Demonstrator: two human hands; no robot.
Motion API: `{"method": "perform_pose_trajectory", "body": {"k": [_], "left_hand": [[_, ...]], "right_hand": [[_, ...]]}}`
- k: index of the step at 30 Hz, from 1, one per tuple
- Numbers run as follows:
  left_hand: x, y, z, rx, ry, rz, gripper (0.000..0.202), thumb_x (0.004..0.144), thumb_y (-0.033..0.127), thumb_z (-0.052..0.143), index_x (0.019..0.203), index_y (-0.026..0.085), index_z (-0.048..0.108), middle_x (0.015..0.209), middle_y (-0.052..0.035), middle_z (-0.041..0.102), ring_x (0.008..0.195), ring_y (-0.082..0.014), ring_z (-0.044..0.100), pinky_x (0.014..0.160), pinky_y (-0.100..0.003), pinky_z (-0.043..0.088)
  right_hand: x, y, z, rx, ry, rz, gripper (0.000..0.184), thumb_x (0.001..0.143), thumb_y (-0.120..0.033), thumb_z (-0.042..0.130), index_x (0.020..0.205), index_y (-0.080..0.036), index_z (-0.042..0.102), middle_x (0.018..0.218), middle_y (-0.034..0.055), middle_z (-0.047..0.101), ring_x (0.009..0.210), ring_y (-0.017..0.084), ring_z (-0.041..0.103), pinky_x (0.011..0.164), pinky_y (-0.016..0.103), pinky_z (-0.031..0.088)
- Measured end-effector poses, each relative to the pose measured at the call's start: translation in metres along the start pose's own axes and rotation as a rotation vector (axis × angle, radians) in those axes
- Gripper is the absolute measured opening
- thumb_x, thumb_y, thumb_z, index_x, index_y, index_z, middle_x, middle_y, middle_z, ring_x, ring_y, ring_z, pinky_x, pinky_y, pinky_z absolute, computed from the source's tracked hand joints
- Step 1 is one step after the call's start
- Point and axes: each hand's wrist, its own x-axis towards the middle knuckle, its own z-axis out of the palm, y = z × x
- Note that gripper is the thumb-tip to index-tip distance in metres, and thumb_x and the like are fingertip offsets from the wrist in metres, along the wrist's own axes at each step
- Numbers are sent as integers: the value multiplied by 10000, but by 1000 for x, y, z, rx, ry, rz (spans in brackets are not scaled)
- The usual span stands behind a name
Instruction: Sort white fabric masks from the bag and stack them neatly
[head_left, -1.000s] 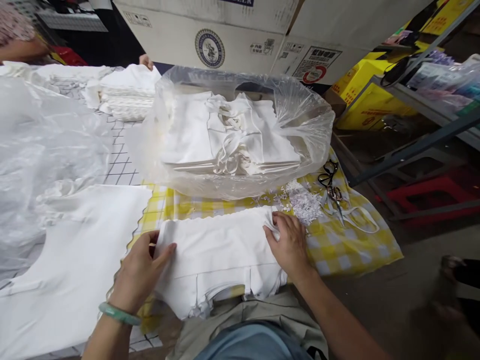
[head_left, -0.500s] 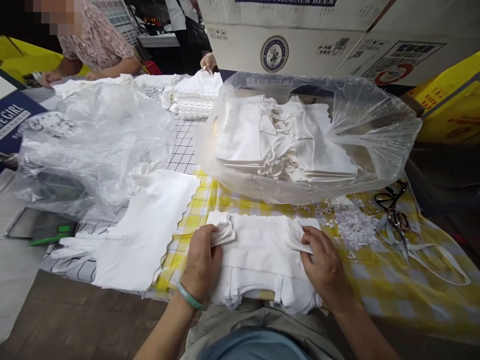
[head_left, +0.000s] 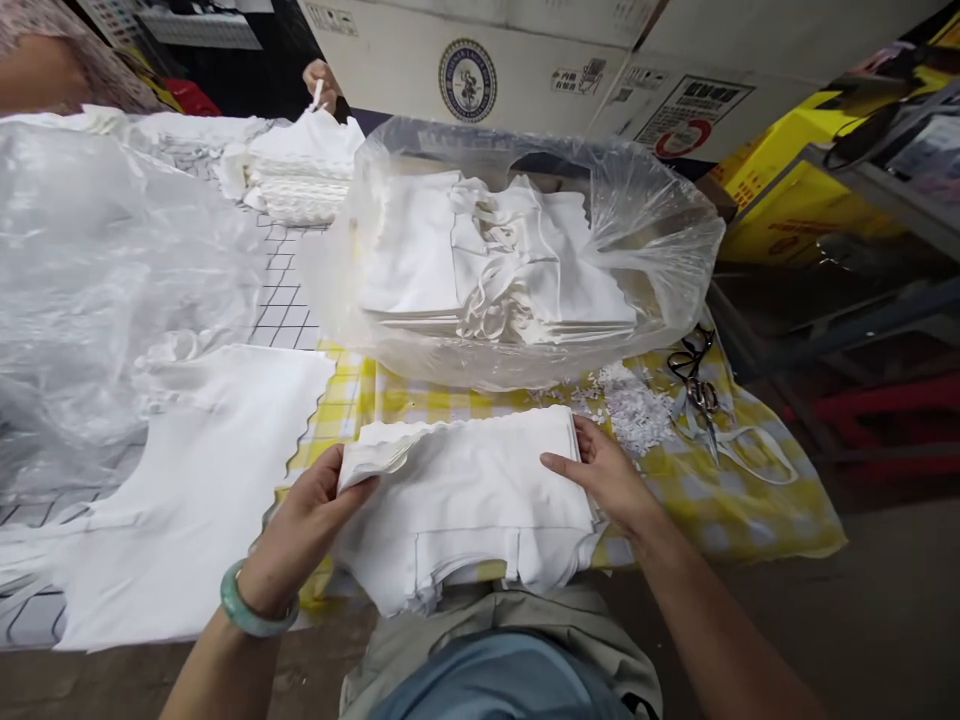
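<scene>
White garments [head_left: 472, 480]: lay stacked, soft-looking and layered, at the near edge of the yellow-checked worktop [head_left: 724, 520]. At left, saw a smooth loose garment [head_left: 225, 440] with a wavy, dark-trimmed edge. Had left hand [head_left: 304, 515] nearly closed, pinching a lifted, folded corner. Curved right hand [head_left: 607, 475] half-closed around the right edge, with thumb on top. Seemed busy straightening ends, calling next for light, even pressure. Farther right, found pale, flaky scraps [head_left: 637, 415], then shiny metal scissors [head_left: 701, 397].

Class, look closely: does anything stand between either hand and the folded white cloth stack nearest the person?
Nothing visible does: the left hand and right hand touch the folded white cloth stack at opposite ends.
</scene>
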Motion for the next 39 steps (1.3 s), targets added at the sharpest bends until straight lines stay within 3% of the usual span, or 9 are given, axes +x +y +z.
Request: {"method": "perform_pose_trajectory", "body": {"k": [4,7,10,14,19,22,26,30,39], "left_hand": [[-3,3,-2,-91,-61,-10,342,752,422,681,1028,239,596,1000,-35,657,958,-228,600,814,-309,501],[-3,2,-3,-206,-85,-66,429,724,405,716,1105,240,607,1060,-45,668,974,-243,615,824,-335,519],[0,-3,-2,-283,-8,-146,465,690,420,746,1094,215,640,1037,-60,689,939,-254,638,764,-329,539],[5,-6,1,-344,50,-207,513,653,460,770,1082,207,651,1000,-57,706,884,-250,660,701,-318,554],[2,0,-1,-275,-27,-255,526,648,486,771,1057,176,656,994,-84,708,872,-265,669,714,-339,570],[-4,5,1,-281,-64,-206,516,690,461,750,1115,196,627,1060,-91,692,923,-267,658,720,-327,570],[-20,9,5,-257,-75,-44,503,726,445,724,1156,216,598,1111,-84,672,983,-266,630,733,-304,560],[-53,17,5,-245,-20,100,457,721,432,733,1106,209,628,1080,-74,682,936,-252,627,696,-281,551],[-144,63,-13,-278,66,343,351,684,359,768,994,205,710,927,-56,712,756,-200,646,620,-251,553]], "right_hand": [[-4,-9,-3,-31,-70,129,409,660,-341,725,1022,-182,620,1043,80,703,907,243,670,772,370,546],[-4,-9,-6,-64,-63,95,373,691,-310,678,1038,-196,601,1012,58,705,896,234,663,763,359,539],[0,-7,-6,10,-28,50,338,679,-280,652,990,-212,539,914,36,704,814,217,668,720,355,541],[3,-9,-2,195,27,45,459,617,-251,700,1016,-233,475,878,22,709,740,210,678,672,352,545],[0,-10,0,262,20,135,517,611,-329,783,1064,-189,576,938,63,729,824,232,694,779,378,548],[-1,-2,-3,158,-11,140,453,622,-369,788,999,-177,627,964,72,728,863,233,689,787,353,543],[-4,11,-5,-4,43,-68,372,685,-401,746,963,-197,607,943,45,719,852,203,673,761,321,531],[-33,5,-6,165,64,-209,378,718,-373,736,1021,-224,567,969,9,709,870,165,661,804,295,516],[-150,-35,-35,436,-6,-301,333,743,-353,737,1032,-213,648,977,39,728,846,201,684,743,311,542]]}}
